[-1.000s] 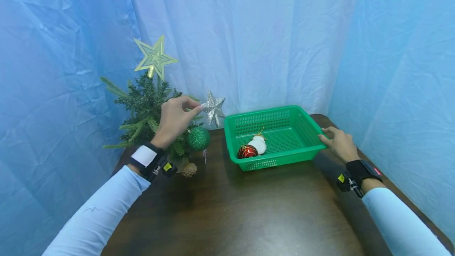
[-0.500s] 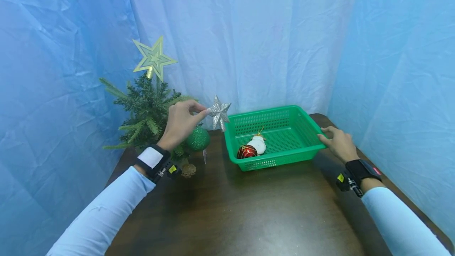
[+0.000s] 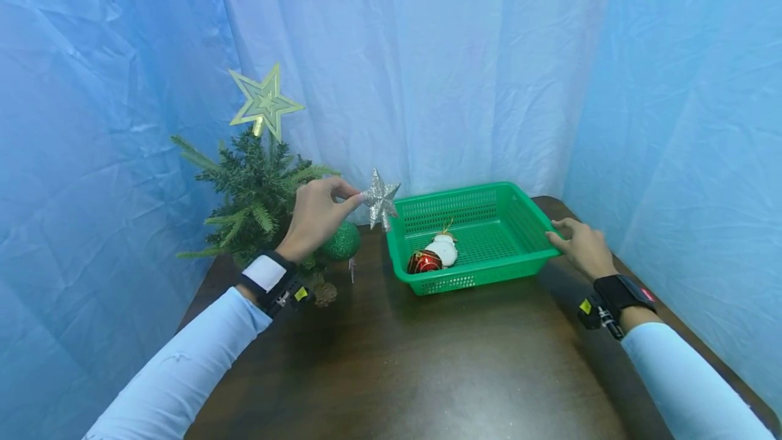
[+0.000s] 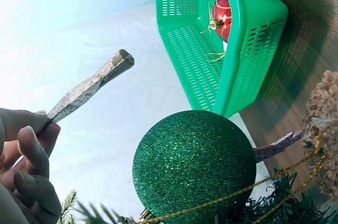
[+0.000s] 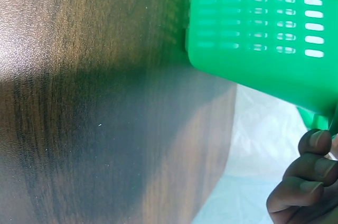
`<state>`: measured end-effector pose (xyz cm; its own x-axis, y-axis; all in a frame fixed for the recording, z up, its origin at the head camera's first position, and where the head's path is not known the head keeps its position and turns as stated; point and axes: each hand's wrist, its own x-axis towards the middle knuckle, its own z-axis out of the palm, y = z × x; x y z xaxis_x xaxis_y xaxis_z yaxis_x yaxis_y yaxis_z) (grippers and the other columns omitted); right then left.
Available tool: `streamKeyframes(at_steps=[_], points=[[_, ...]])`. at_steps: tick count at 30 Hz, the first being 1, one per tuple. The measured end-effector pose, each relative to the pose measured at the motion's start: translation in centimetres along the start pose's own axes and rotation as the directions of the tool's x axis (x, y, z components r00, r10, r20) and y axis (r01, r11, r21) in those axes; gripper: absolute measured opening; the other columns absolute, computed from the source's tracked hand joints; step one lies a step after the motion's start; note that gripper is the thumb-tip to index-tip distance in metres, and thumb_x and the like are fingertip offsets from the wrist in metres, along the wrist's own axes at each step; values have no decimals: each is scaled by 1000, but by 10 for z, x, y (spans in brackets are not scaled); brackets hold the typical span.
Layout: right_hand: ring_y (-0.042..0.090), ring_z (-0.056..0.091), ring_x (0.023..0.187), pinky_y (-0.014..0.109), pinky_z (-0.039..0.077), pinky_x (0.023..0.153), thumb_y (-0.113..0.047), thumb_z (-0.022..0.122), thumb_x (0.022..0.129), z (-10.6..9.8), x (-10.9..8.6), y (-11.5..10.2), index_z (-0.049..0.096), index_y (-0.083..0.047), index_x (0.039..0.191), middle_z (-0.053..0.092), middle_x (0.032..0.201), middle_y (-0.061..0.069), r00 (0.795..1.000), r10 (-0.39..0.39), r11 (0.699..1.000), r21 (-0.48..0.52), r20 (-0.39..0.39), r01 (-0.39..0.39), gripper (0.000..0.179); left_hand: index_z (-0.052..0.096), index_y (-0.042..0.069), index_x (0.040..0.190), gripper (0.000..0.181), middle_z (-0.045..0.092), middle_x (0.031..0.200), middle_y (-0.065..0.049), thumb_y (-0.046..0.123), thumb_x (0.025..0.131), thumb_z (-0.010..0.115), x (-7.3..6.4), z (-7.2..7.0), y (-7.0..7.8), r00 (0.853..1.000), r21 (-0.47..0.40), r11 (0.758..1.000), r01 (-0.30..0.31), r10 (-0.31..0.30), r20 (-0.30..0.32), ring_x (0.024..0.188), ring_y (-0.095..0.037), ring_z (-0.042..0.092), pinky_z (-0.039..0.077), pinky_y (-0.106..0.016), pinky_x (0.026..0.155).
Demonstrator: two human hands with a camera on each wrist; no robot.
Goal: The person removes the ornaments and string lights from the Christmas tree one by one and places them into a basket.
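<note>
Between thumb and fingertips, my left hand (image 3: 319,214) pinches one point of a glittery silver star (image 3: 381,199), held up at the basket's left end. In the left wrist view the star (image 4: 87,86) appears edge-on, with a short grey stub at its far end. My right hand (image 3: 584,247) grips the right rim of the green plastic basket (image 3: 476,277). Inside the basket, at its left, lie a red bauble (image 3: 424,261) and a white snowman-shaped ornament (image 3: 443,248). A small Christmas tree (image 3: 244,189) stands behind my left hand, bearing a green glitter bauble (image 3: 343,242).
A gold star (image 3: 266,100) tops the tree. Low on the tree are a pine cone (image 3: 325,294) and a thin icicle-like ornament (image 3: 351,269). Blue curtains (image 3: 458,73) hang close behind and beside the dark wooden table (image 3: 415,372).
My left hand has moved right and slightly down with the silver star, from beside the tree toward the basket. My right hand and the basket have stayed in place.
</note>
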<state>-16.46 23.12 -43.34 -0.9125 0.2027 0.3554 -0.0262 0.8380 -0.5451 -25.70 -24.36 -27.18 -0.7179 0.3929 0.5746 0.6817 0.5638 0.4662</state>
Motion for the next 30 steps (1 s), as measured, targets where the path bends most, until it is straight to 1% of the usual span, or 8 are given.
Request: streamKeyframes(at_steps=[4,9,13,17,19,26,30], points=[[21,37,48,36,31,48,-28,60,106,0,0,0,57,6,140,69,104,29,1000,1,1000,3,-2,-1,48,78,10,97,16,76,94,-4,26,96,77,-1,2,0,1000,-2,1000,10,-10,10,82,-20,69,53,-39,72],[21,36,47,35,30,48,-29,60,106,1,0,1,57,6,140,70,98,26,1000,0,1000,1,-7,0,48,78,10,97,16,76,92,-5,26,96,77,-3,6,-2,999,-8,1000,23,-23,22,83,-20,68,53,-40,74],[21,37,48,36,31,49,-29,60,106,0,0,0,57,5,140,69,104,28,1000,9,1000,4,-5,-9,48,78,10,98,16,76,93,-4,26,96,77,-3,8,-2,999,-15,1000,22,-22,27,85,-20,68,53,-41,76],[21,37,47,36,31,49,-30,60,106,0,0,0,57,5,140,68,109,30,1000,7,1000,9,-4,-7,49,78,11,97,16,75,94,-4,27,96,77,-3,9,-1,999,-22,999,34,-33,36,81,-19,67,52,-40,72],[21,36,47,36,30,48,-31,60,107,0,0,0,57,5,140,69,109,30,1000,5,1000,11,-4,-5,49,78,11,98,16,75,94,-4,27,96,77,-3,10,-1,998,-23,999,40,-39,42,79,-18,67,51,-39,71],[20,34,46,35,29,47,-32,59,106,0,1,1,58,5,139,69,110,30,1000,9,1000,3,-2,-9,49,77,11,99,17,76,96,-5,28,96,77,-3,14,1,997,-13,998,57,-56,56,84,-20,68,53,-41,77],[22,37,47,35,30,47,-31,59,106,0,1,0,58,5,139,67,115,32,1000,10,1000,3,-2,-10,49,77,10,99,17,76,95,-5,27,96,76,-2,17,0,997,-9,999,42,-41,60,85,-21,69,54,-42,78]])
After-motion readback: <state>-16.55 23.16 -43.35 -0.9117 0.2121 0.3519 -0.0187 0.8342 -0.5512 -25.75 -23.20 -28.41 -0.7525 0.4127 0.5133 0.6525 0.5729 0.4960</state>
